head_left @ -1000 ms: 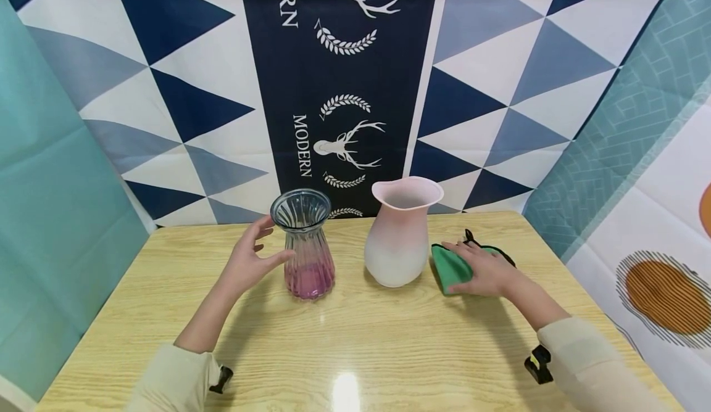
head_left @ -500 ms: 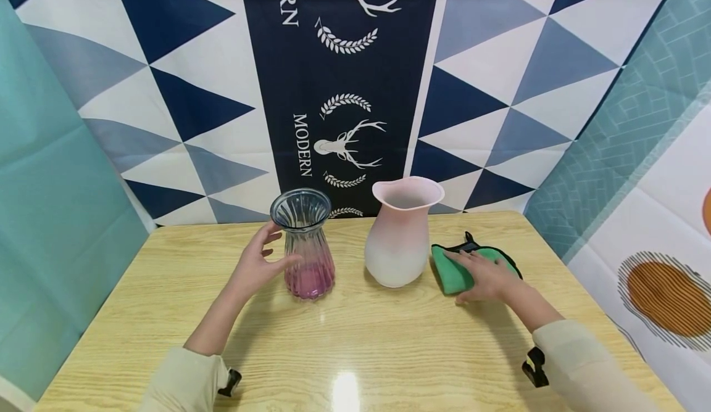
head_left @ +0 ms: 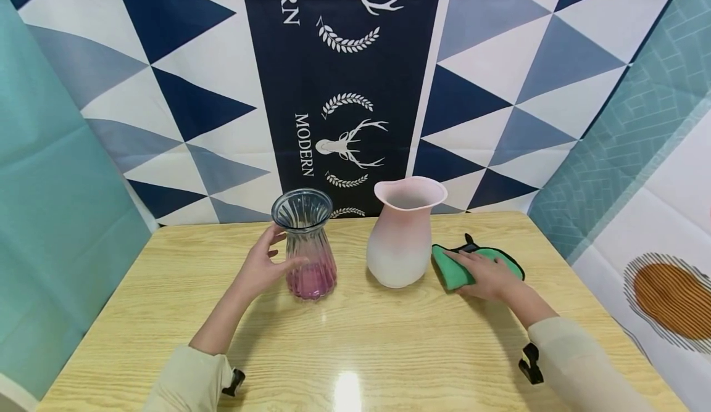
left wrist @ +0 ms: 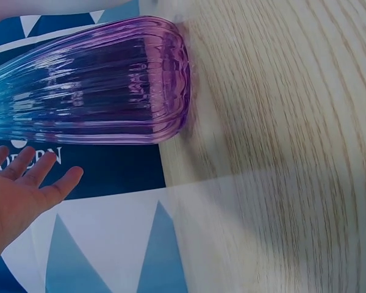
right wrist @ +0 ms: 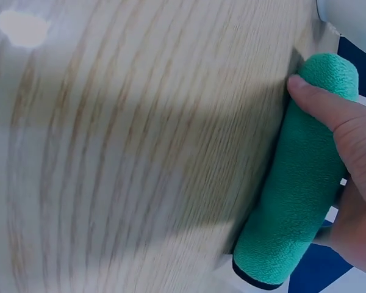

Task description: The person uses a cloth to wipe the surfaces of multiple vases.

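One spread left hand (head_left: 263, 269) flanks the glass vase (head_left: 315, 253); the right hand (head_left: 490, 277) grips green cloth (right wrist: 299, 183).

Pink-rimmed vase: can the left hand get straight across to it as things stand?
Probably not: the glass vase stands between the left hand and the pink-rimmed vase, so the hand would likely need to go around.

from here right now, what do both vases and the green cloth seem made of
The ribbed vase looks like glossy glass: see-through with bright streaks, though clear plastic is possible. The pink-and-white vase is matte, perhaps frosted glass or ceramic; its wall hides what lies behind. The green cloth seems matte microfibre, from its fuzzy pile.
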Action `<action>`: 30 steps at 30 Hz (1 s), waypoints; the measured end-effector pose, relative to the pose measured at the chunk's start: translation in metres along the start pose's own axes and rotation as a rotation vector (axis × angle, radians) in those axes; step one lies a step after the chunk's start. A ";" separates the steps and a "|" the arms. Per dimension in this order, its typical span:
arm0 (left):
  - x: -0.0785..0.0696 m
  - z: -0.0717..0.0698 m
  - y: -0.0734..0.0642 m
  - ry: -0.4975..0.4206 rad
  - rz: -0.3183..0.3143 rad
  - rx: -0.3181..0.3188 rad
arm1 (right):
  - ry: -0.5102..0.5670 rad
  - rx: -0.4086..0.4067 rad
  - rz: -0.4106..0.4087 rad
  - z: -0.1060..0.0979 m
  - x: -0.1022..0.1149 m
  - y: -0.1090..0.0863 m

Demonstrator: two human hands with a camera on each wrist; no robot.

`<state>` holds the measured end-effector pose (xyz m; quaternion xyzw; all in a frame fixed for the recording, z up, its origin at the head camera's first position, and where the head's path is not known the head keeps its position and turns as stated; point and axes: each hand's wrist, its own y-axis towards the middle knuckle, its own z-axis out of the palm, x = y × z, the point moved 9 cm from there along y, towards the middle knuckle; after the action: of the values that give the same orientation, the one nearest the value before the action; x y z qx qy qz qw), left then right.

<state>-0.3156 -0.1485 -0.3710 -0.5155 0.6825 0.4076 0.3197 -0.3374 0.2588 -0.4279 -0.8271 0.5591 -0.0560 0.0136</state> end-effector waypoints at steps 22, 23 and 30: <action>-0.004 0.006 0.002 -0.024 0.007 0.008 | -0.022 -0.228 -0.027 -0.011 -0.001 -0.005; -0.005 0.006 0.002 -0.025 0.008 0.007 | -0.017 -0.245 -0.030 -0.012 -0.001 -0.006; -0.004 0.008 0.000 -0.041 -0.001 0.020 | 0.051 -0.340 -0.013 -0.023 0.002 -0.016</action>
<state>-0.3145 -0.1395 -0.3709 -0.5043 0.6796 0.4111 0.3387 -0.3249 0.2639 -0.4033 -0.8194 0.5552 0.0183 -0.1412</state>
